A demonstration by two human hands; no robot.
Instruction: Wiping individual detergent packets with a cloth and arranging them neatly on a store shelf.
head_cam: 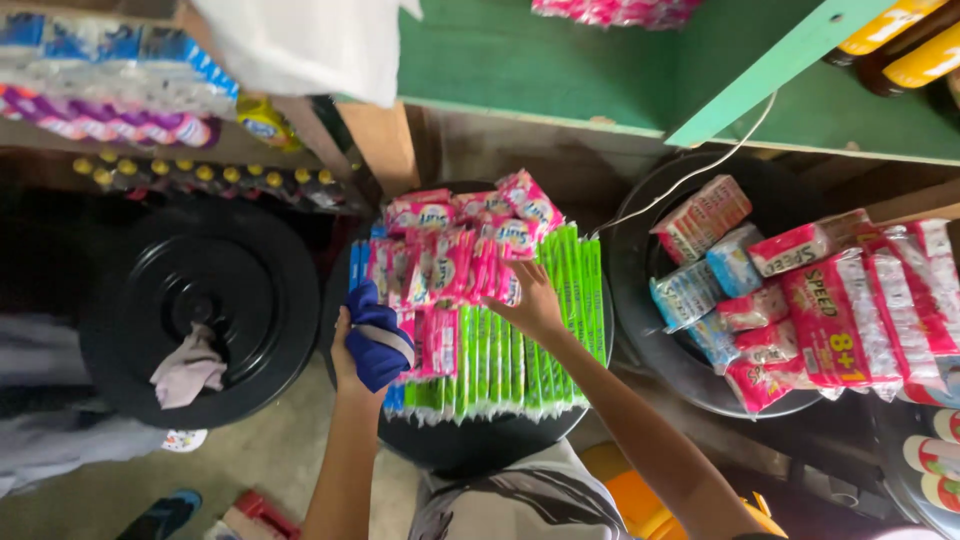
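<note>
— What are the hands doing?
— The left hand (347, 352) is closed around a blue cloth (380, 335). The right hand (530, 300) rests on the pink sachets (450, 262), fingers spread; a grip is hard to tell.
— And around them?
— Green sachets (520, 340) lie just beside, all on a black drum lid (470, 440).

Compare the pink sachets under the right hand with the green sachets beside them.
The pink sachets lie loosely overlapped and tilted; the green sachets stand in straight, even rows. The right hand touches the pink ones, while the green ones lie just below its wrist. The pink ones sit farther back, the green nearer the person. Both rest on the same round black lid.
</note>
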